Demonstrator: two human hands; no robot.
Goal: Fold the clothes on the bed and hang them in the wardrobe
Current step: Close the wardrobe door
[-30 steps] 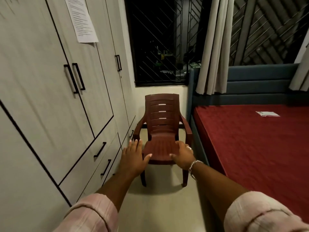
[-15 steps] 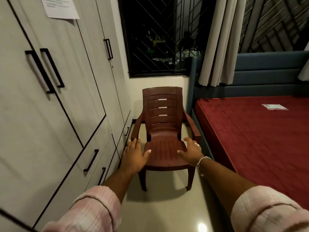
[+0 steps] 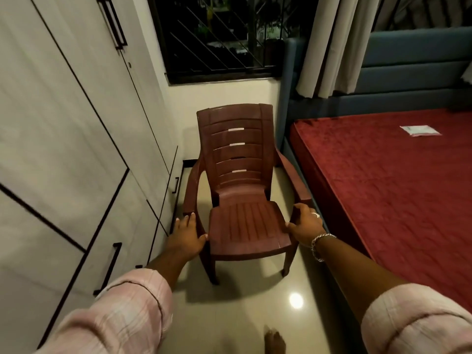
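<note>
A brown plastic armchair (image 3: pixel 242 175) stands on the floor between the wardrobe (image 3: pixel 63 123) and the bed (image 3: pixel 396 200). My left hand (image 3: pixel 187 233) clasps the front post under the chair's left armrest, thumb at the seat edge. At the front of the right armrest, my right hand (image 3: pixel 305 223) curls around the post; it wears a ring and a bracelet. The wardrobe doors and drawers are all closed. No clothes show on the red mattress.
A small flat white packet (image 3: pixel 419 130) lies far back on the mattress. The blue headboard (image 3: pixel 408 72), grey curtains (image 3: pixel 332 42) and a barred window (image 3: pixel 217 39) stand behind the chair. My bare foot (image 3: pixel 274 341) is on the glossy tiled floor.
I have stepped closer and looked further down. Both hands moved apart from the seat front to the chair's two armrest posts and closed on them.
</note>
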